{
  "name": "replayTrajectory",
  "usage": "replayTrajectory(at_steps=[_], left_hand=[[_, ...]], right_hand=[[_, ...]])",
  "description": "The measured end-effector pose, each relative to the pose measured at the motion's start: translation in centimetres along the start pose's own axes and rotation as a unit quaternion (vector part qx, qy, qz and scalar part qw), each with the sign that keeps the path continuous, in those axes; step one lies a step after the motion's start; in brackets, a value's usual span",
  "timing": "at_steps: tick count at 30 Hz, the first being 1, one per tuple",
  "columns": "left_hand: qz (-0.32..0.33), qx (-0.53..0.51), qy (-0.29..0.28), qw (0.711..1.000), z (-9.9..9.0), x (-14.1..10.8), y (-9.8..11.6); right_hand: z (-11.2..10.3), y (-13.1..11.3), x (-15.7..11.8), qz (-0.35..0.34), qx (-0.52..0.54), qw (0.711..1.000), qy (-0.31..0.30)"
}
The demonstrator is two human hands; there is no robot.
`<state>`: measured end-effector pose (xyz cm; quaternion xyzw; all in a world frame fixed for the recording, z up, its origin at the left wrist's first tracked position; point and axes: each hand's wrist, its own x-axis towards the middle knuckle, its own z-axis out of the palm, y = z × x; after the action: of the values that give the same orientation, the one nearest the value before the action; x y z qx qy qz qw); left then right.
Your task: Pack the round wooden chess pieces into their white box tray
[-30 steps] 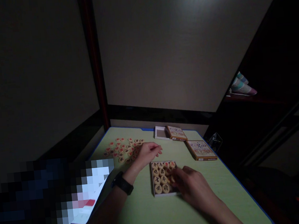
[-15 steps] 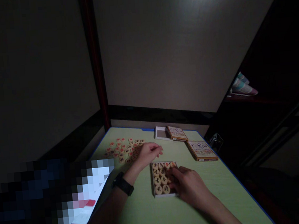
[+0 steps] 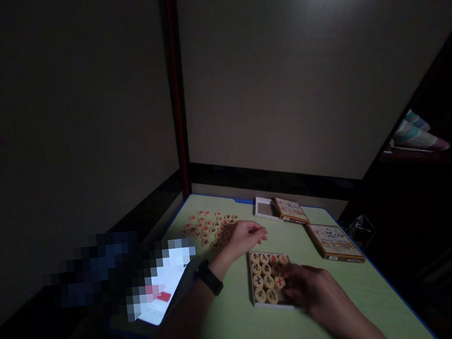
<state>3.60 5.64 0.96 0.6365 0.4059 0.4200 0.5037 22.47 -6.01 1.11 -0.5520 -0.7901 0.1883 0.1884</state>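
A shallow white box on the table holds round wooden Chinese chess pieces in rows, marked in black or red. My right hand is over the box's right side, its fingers bent together; whatever is between them is hidden. Beyond the box, my left hand hovers with curled fingers closed, palm turned inward, and I cannot make out what is in them. A dark watch is on the left wrist. Loose chess pieces lie spread behind and left of that hand.
An open white box part and a printed box lid lie at the table's back. Another printed box sits near the right edge. A lit phone-like screen, partly pixelated, is at the left. Walls stand behind the green table.
The view has turned, shifting everything rightward. My right hand has drawn slightly right over the box, and a red-marked piece in the third column now shows. My left hand keeps its curled pose.
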Motion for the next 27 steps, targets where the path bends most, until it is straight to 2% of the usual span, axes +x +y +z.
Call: replayTrajectory(at_steps=[3,5,6,7,8,10,12,14,17,20,27], left_hand=[[0.020,0.055,0.036,0.998,-1.2,0.1,0.7],[0.044,0.145,0.072,0.986,-3.2,0.1,1.4],[0.052,0.212,0.095,0.971,-4.6,0.0,1.8],[0.057,0.299,0.093,0.948,-6.1,-0.2,2.1],[0.044,0.397,0.082,0.913,-7.6,-0.4,2.5],[-0.017,0.571,0.034,0.820,-10.6,-1.0,2.9],[-0.055,0.609,0.027,0.791,-12.9,-1.5,3.0],[-0.078,0.625,0.010,0.776,-14.3,-1.8,2.8],[-0.098,0.642,-0.016,0.760,-15.0,-1.7,2.2],[-0.116,0.653,-0.029,0.748,-14.9,-1.3,1.9],[-0.102,0.657,-0.039,0.746,-14.1,-0.9,2.0]], right_hand=[[-1.5,1.1,1.1,-0.037,-0.001,0.998,0.041],[-2.3,2.4,2.4,-0.056,-0.008,0.995,0.083],[-2.4,3.2,3.1,-0.061,-0.014,0.992,0.108],[-2.5,4.1,3.8,-0.061,-0.018,0.989,0.137],[-2.3,5.0,4.3,-0.056,-0.019,0.984,0.166],[-1.6,6.7,5.1,-0.037,-0.013,0.973,0.226],[-0.8,8.1,5.4,-0.032,-0.010,0.970,0.242],[-0.1,8.9,5.4,-0.033,-0.010,0.974,0.226],[0.5,9.2,5.3,-0.031,-0.015,0.980,0.195],[0.6,9.0,5.3,-0.028,-0.024,0.985,0.171],[0.6,8.9,5.4,-0.019,-0.024,0.991,0.130]])
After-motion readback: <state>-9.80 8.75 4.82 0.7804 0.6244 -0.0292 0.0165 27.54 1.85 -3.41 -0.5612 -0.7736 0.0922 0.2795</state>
